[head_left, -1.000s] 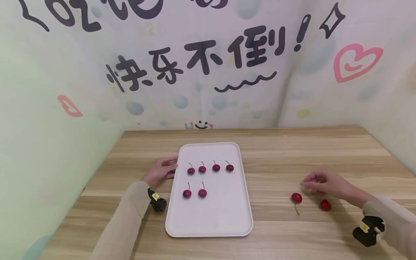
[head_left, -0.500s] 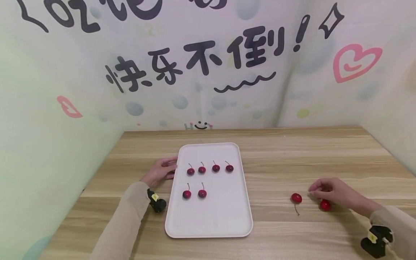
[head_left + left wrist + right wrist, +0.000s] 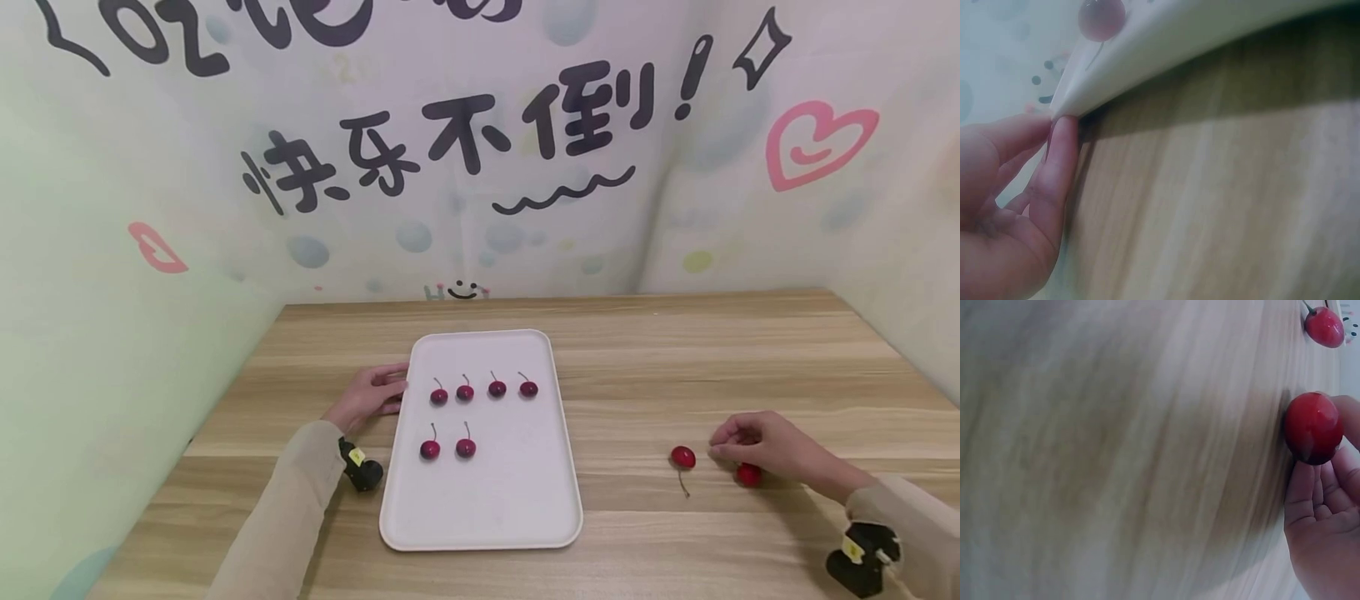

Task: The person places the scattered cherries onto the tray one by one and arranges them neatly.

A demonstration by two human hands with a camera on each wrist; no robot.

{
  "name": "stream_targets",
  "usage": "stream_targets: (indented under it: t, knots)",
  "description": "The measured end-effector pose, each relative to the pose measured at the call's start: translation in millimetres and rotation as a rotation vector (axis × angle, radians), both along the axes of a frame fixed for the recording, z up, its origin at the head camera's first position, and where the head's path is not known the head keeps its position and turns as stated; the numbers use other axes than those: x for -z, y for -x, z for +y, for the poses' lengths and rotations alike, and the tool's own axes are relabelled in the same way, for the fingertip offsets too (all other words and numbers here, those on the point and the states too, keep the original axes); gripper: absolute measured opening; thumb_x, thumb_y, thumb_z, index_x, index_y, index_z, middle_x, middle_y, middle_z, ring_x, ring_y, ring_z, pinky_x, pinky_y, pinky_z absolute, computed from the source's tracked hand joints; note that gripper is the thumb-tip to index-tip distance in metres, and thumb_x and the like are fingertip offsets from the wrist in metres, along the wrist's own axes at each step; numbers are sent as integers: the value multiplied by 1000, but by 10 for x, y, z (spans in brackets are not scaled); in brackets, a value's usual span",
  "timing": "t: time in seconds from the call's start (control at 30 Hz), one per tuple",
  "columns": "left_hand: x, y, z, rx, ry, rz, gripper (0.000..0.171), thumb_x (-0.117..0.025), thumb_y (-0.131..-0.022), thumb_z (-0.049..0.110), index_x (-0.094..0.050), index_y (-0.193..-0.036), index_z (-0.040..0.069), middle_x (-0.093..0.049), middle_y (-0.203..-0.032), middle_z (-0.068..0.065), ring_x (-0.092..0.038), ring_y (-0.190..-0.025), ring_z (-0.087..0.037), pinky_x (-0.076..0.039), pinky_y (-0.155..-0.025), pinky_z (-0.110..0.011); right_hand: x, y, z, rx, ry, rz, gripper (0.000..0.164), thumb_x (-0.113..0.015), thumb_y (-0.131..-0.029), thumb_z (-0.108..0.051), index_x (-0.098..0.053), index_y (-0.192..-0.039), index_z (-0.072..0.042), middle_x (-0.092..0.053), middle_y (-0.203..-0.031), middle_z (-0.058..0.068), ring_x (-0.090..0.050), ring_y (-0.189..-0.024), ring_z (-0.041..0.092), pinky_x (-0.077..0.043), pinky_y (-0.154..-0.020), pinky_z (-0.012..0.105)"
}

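Observation:
A white tray [image 3: 517, 500] lies on the table, with several dark red cherries in two rows, stems pointing away. My left hand [image 3: 371, 393] is at its left edge; in the left wrist view, thumb and fingers [image 3: 1063, 147] pinch the rim. To the right, my right hand [image 3: 768, 446] is low over the table, by a red cherry [image 3: 748, 476] partly covered by the hand. Its fingers are curled, with thumb and index together where the stem runs. In the right wrist view that cherry [image 3: 1314, 428] hides the fingertips and stem. Another cherry [image 3: 682, 457] lies just left of the hand.
The wooden table [image 3: 637, 350] ends at a printed backdrop [image 3: 465, 233] with black lettering. Bare tabletop shows between the tray and the loose cherries. A black camera [image 3: 862, 558] is strapped to the right wrist, another camera [image 3: 363, 471] to the left.
My right hand has moved slightly right and down, over the cherry's stem, and has almost stopped in the last half second. The left hand, tray and its cherries have stayed put.

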State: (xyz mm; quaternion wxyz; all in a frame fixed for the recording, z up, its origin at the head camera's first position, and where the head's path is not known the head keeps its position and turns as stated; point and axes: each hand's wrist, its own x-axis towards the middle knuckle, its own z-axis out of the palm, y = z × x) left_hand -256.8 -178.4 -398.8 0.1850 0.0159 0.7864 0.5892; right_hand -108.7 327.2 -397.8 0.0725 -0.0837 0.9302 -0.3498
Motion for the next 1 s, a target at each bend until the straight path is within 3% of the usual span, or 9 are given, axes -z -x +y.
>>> stream_targets:
  t: [0.47,0.7,1.0]
  knots:
    - [5,5,-4,-20,11,-17,44,-53,-89,7,-41,-131,3,-48,-119,-23,-58,-83,-14,-53,-71,-26,-21,-4,-17,20,-7,-19,14,-65,-80,-16,-63,-85,-3,-58,-74,-1,-48,-63,1,-44,-54,19]
    - [15,19,-1,-25,25,-15,44,-54,-88,9,-43,-130,5,-50,-117,-21,-59,-81,-14,-53,-70,-26,-48,-19,-53,-16,13,5,20,-63,-82,-17,-65,-93,-1,-64,-84,5,-51,-70,-2,-47,-59,18]
    - [19,14,-6,-20,26,-5,44,-53,-89,8,-42,-131,3,-49,-118,-23,-59,-81,-14,-53,-70,-25,-122,12,-159,43,-26,63,16,-63,-82,-14,-67,-94,-4,-64,-90,6,-51,-75,-2,-47,-65,18]
